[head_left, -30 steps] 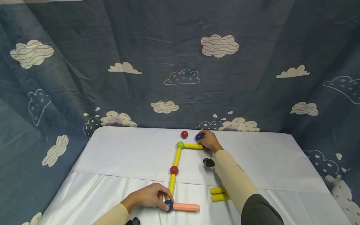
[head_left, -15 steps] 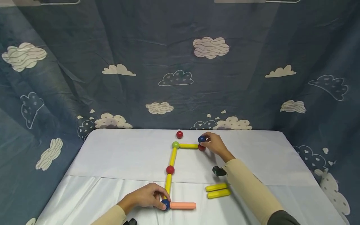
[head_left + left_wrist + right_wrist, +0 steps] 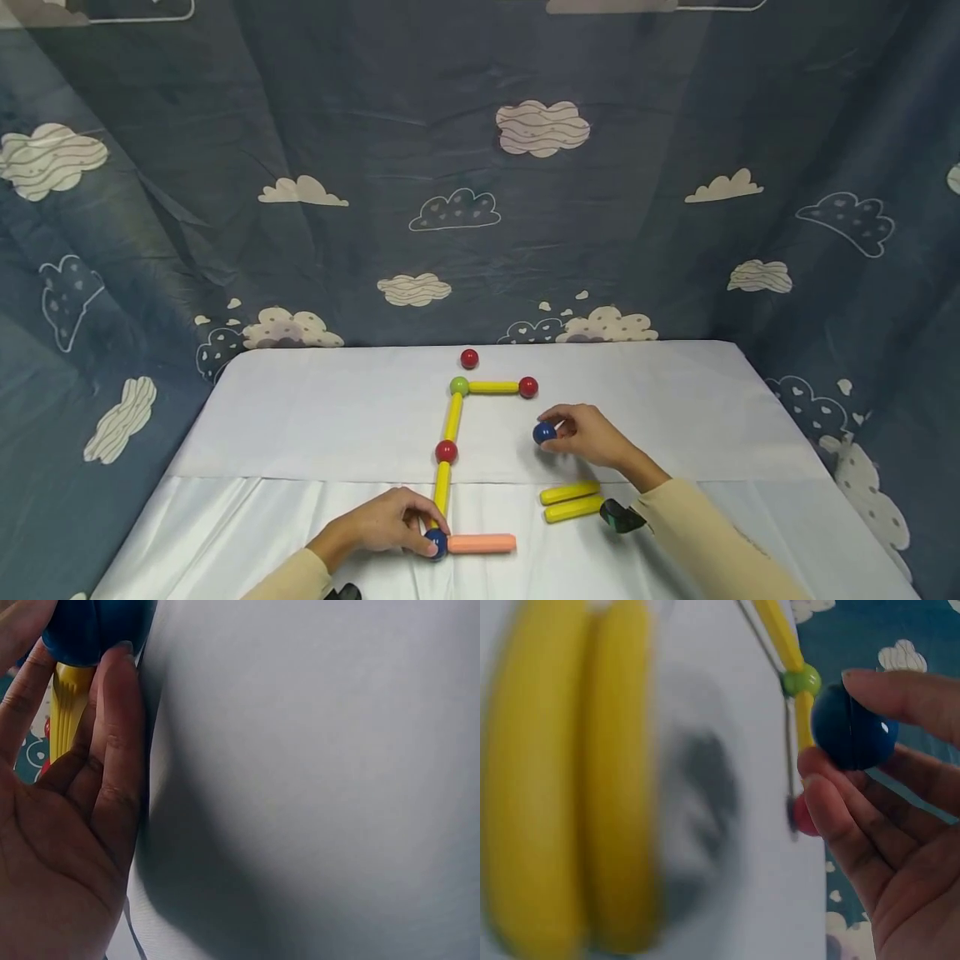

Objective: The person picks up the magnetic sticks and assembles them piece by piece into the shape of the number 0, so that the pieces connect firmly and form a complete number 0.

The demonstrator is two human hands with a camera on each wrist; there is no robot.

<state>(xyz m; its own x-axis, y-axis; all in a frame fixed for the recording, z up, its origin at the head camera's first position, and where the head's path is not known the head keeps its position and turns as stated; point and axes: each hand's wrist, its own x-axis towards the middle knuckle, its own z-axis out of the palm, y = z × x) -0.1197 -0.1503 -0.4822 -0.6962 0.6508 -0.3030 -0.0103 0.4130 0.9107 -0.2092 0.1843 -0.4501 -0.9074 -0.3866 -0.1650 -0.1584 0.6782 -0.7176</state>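
Your left hand on near ball, stick to its right, second ball in your right hand, stick pair before that hand, lone ball behind corner ball

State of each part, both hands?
Left hand: gripping near blue ball
Right hand: pinching other blue ball
Near blue ball: touching orange stick
Other blue ball: attached to no stick
Orange stick: right end free
Green ball: joining linked yellow sticks at an angle
Middle red ball: joining linked yellow sticks
End red ball: one stick attached
Back red ball: lying loose
Spare yellow sticks: loose, side by side
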